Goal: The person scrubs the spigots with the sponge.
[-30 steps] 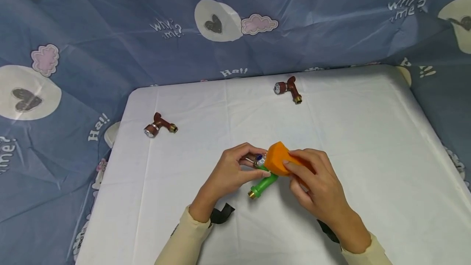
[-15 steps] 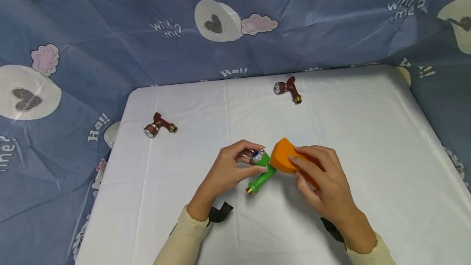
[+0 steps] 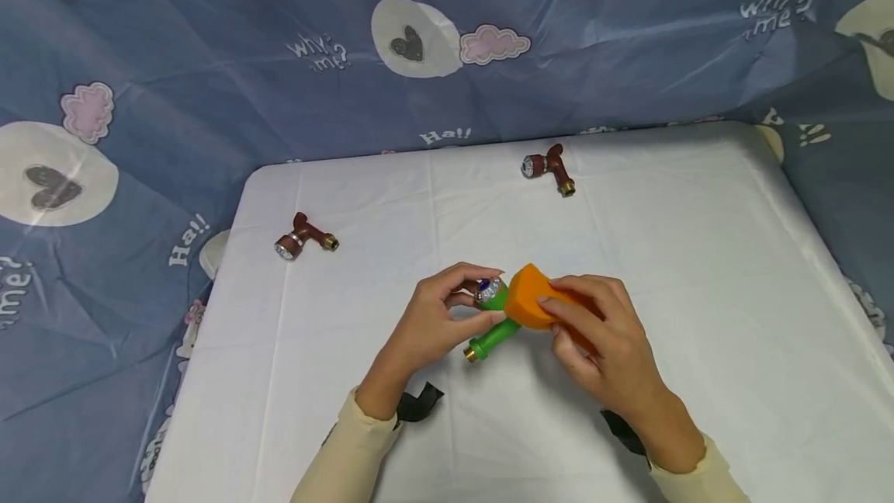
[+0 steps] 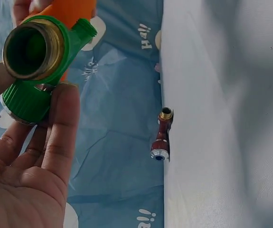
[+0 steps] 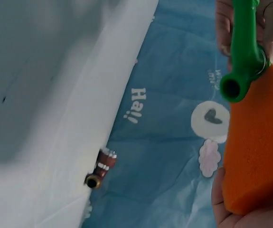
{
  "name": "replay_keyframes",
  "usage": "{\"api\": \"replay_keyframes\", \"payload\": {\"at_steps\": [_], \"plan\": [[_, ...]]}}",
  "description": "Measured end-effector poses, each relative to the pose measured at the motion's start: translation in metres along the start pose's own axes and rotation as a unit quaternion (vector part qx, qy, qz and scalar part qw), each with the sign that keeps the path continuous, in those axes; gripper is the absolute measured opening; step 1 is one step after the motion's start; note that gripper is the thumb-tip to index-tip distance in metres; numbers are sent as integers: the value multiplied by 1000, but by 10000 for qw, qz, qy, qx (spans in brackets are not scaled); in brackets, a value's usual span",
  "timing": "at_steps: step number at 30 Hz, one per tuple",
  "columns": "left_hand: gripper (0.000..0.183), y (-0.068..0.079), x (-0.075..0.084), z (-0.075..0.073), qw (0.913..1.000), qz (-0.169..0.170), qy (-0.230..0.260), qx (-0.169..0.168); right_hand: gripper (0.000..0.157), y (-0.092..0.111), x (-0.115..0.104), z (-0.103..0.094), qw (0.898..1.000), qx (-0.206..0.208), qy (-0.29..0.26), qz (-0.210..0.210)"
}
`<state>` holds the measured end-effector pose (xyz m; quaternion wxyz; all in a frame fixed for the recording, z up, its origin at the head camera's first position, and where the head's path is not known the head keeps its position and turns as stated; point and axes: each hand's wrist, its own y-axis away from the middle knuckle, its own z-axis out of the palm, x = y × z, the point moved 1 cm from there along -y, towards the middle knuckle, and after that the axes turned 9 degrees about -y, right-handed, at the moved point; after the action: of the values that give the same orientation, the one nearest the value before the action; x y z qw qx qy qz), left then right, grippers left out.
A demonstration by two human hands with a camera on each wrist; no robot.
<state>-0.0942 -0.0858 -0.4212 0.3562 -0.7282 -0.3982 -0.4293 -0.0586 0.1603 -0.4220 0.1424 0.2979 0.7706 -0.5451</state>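
1. Green tap (image 3: 497,338): raised above white table (image 3: 377,208); knob end between left hand's (image 3: 447,313) thumb and fingers, brass-threaded end jutting clear of the grip.
2. Orange sponge (image 3: 528,300): gripped by right hand (image 3: 611,340), close beside tap.
3. Two brown taps (image 3: 299,235) (image 3: 550,168): lying beyond.

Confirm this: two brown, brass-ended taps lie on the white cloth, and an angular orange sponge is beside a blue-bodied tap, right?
Not quite: the head view shows the tap beside the orange sponge is green-bodied, not blue.
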Motion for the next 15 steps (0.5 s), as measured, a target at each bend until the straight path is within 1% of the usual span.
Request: {"api": "replay_keyframes", "payload": {"at_steps": [6, 10, 13, 15], "plan": [[48, -1, 0, -2, 9994, 109, 212, 245, 29, 2, 8, -9, 9998, 12, 116, 133], [50, -1, -1, -3, 9989, 47, 326, 338, 29, -1, 12, -16, 9993, 277, 164, 207], [54, -1, -1, -3, 9982, -1, 350, 491, 29, -6, 10, -18, 9984, 494, 88, 246], [55, -1, -1, -3, 9976, 6, 333, 609, 30, -9, 6, -16, 9984, 481, -82, 270]]}}
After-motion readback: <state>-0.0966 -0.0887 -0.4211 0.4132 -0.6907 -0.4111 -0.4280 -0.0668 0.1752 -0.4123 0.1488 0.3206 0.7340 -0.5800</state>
